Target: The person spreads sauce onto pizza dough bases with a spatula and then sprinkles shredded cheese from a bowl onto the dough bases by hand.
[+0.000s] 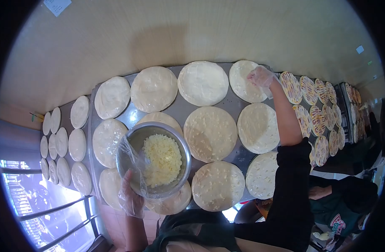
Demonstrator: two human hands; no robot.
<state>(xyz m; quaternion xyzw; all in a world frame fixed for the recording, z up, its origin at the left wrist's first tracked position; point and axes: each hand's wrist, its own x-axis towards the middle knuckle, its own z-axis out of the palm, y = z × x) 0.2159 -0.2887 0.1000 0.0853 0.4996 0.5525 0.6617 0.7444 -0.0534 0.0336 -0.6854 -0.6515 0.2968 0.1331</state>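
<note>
My left hand [131, 196], in a clear plastic glove, grips the near left side of a steel bowl [185, 153]. Pale yellow grated cheese [162, 159] lies inside, and a clear plastic film folds over the bowl's left side. At the far right of the tray, my right hand [261, 78], also gloved, is over a round dough base [242, 82] with its fingers drawn together; whatever they hold is too small to make out. Pale bits dot the middle base [210, 134], the near base [218, 186] and the base on the right [258, 128].
Plain dough bases [154, 89] fill the left of the metal tray [186, 110]. More bases [77, 145] stand further left. To the right are several bases striped with sauce [291, 87]. A wall [226, 29] runs behind. Another person [339, 206] is at the lower right.
</note>
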